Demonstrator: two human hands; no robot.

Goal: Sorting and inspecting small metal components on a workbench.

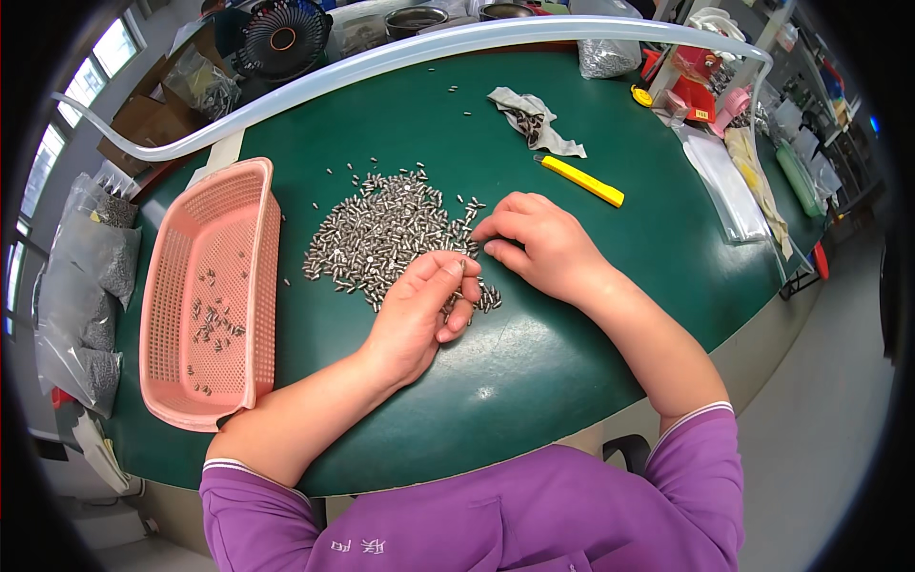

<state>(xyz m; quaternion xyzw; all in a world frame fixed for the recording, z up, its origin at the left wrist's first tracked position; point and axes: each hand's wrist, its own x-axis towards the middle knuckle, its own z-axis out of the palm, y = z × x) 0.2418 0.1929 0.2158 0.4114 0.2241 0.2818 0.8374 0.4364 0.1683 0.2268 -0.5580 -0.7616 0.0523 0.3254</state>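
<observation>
Many small silvery pieces (381, 229), shiny, apparently cylindrical.

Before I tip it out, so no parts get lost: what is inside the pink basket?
The pink basket holds a scatter of small metal pieces, mostly away from its far end. Its right wall seems to cover the strip beside it; any pieces there cannot be seen.

Before you, a heap of small silvery metal pieces (381, 234), short and shiny, lies jumbled on the green tabletop (534, 381), its pieces pointing every which way; a few strays (373, 160) sit beyond its far edge.
</observation>
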